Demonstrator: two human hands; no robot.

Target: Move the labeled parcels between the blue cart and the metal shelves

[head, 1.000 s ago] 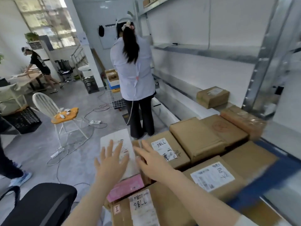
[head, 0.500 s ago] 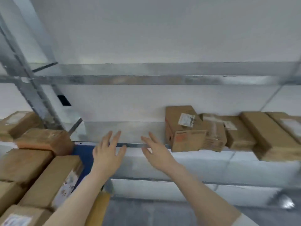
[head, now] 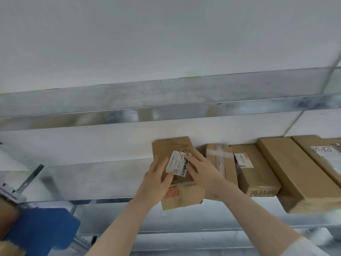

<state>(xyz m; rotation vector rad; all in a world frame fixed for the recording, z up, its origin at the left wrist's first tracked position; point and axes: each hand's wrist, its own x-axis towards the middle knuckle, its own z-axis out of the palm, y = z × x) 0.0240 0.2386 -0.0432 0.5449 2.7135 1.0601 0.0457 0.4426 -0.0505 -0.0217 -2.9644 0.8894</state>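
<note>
Head view, entries by size.

1. Metal shelves [head: 92,182]: galvanised deck at chest level, bare to the left, with another beam above. Half a second ago the deck lay beyond the hands; now it is within reach.
2. Blue cart [head: 40,226]: one corner shows at lower left, well apart from the hands. A second ago both hands were over its load.
3. Row of brown parcels [head: 287,174]: lying on the deck to the right, packed side by side, untouched.
4. Labeled parcel [head: 184,198]: leftmost of the row, resting on the deck just beside a taped box, with its front end at or slightly past the front lip. Position matches half a second ago; not lifted.
5. Right hand [head: 201,169]: laid on the parcel's top, fingers straight and slightly spread across the label. Previously in the air, touching nothing.
6. Left hand [head: 156,180]: laid along the parcel's left edge, fingers straight and together, thumb on top. Whether the fingers wrap down the side cannot be told.
7. White label [head: 175,163]: partly covered by the right fingers.

Assessment: contact is newly made and a pick from the shelf appears begun, probably bound for the cart. A firm two-sided hold is wanted before drawing it out.
</note>
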